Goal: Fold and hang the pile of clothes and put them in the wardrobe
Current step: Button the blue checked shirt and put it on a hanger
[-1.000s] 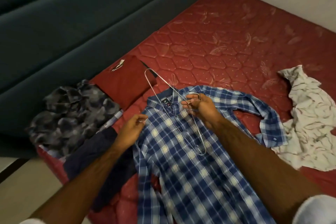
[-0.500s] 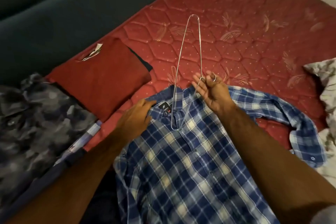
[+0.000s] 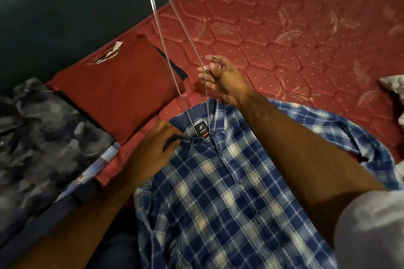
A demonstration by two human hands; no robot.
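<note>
A blue and white plaid shirt (image 3: pixel 220 185) lies buttoned, front up, on the red mattress (image 3: pixel 284 28). A thin metal wire hanger (image 3: pixel 168 50) stands nearly upright over the collar, its lower end inside the neck opening by the label. My right hand (image 3: pixel 223 81) pinches the hanger's wire near its hook, above the collar. My left hand (image 3: pixel 157 148) grips the left side of the shirt's collar.
A folded red garment (image 3: pixel 122 85) lies to the left of the shirt. A dark camouflage garment (image 3: pixel 43 137) and a navy one (image 3: pixel 43 220) sit at the mattress's left edge. A dark teal upholstered headboard (image 3: pixel 65 6) runs behind. A pale patterned cloth (image 3: pixel 395 87) shows at the right edge.
The hanger has swung from lying across the shirt's chest to standing upright, one end slid into the neck opening. My left hand moved onto the collar. The view has come closer.
</note>
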